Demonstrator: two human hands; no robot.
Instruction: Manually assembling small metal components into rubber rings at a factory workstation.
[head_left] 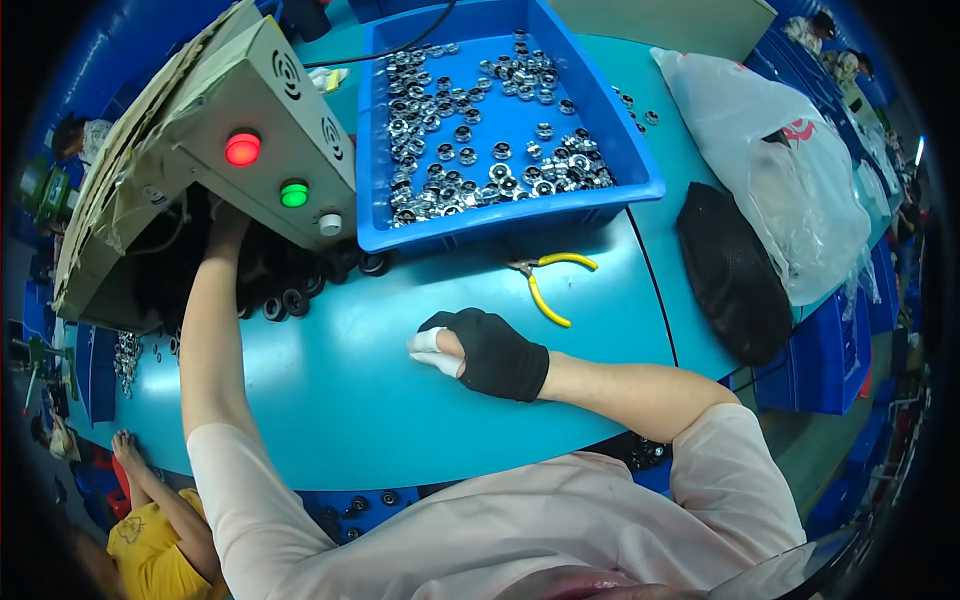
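My left arm reaches beneath a beige machine housing [300,130] with a red and a green button. My left hand [229,215] is in its shadow beside several black ring-shaped parts [294,301], and its fingers are hidden. On the turquoise table rests my right hand [485,353], in a black glove with white covers on the fingertips. Its fingers are curled together, and I cannot see what, if anything, is inside them. Beyond it lie pliers [540,280] with yellow handles, apart from the hand.
A blue tray [510,213] holding many shiny metal parts stands at the far side. To the right are a black cloth-like item [733,275] and a white plastic bag [760,150]. A person in yellow [165,545] sits at the lower left.
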